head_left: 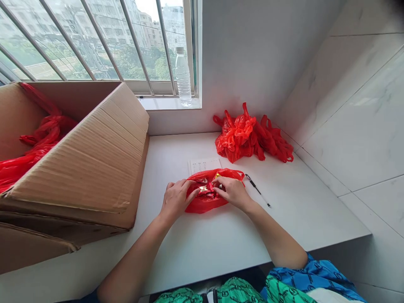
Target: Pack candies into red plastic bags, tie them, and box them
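An opened red plastic bag lies on the white table with several small shiny red and gold wrapped packets inside, perhaps sweets. At its left rim, my left hand is closed on the plastic, with the thumb reaching in over the packets. My right hand reaches over the right rim, its fingertips among the packets. Thumb and forefinger there stand apart, and no packet is plainly gripped between them. Behind the bag, a sheet of paper with writing is partly covered by it. A black-and-clear pen lies just right of the bag.
A large open cardboard box holding red plastic bags takes up the left side. More crumpled red bags lie against the back wall. A clear plastic bottle stands on the sill by the barred window. A tiled wall borders the right.
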Available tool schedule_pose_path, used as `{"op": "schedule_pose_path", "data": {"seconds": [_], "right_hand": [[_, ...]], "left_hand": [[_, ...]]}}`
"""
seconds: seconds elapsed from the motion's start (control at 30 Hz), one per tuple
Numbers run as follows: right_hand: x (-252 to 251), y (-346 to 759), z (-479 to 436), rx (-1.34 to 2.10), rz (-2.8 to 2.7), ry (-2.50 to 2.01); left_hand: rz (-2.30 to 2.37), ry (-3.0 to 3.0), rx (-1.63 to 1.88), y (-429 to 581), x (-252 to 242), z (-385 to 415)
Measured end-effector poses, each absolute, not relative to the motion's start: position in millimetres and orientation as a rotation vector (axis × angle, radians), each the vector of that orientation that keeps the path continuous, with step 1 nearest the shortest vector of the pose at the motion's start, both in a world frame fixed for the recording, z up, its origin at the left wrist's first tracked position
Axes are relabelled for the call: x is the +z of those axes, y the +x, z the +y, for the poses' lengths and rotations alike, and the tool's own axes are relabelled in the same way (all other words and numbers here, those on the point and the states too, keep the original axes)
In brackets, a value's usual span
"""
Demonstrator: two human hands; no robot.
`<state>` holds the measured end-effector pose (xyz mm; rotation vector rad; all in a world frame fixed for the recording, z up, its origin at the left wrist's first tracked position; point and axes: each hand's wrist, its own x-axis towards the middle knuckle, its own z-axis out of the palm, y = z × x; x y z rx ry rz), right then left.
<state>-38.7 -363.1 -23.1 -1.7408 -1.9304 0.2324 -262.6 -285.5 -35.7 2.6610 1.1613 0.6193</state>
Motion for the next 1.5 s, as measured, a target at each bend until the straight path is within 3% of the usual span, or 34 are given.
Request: {"op": "schedule_pose_path", "data": {"seconds": [0.43, 0.77, 0.93, 1.1, 1.23, 1.4, 1.5], "right_hand": [[-27.1, -58.6, -371.6, 0.149, -2.150, -1.789], [-11.8, -33.6, -370.0, 0.275, -1.570, -1.784], [-7.3, -39.8, -371.0, 0.280, -1.484, -1.543], [-8.9, -61.9, -375.8, 0.288, -1.723, -1.400], [-11.3, -62.6, -374.0, 0.466, -1.623, -1.383], [-13.7, -55.1, -368.1, 1.023, -1.359, -1.290], [-16.2, -54.4, -366.1, 1.093, -1.278, -1.225]], "left_hand": [[1.287, 2.657, 0.631, -251.0, -56.9, -274.2], [1.339, 2.519, 0.860, -254.6, -57.7, -267.6], [1.109, 2.397, 1.046, -249.1, -41.0, -285.5], [0.809, 2.055, 1.018, -237.9, -36.1, -301.4], [0.803, 1.866, 1.028, -237.7, -38.3, -299.9], [0.803, 1.824, 1.101, -241.6, -38.0, -297.2], [0.770, 1.843, 1.129, -241.9, -37.5, -298.3]]}}
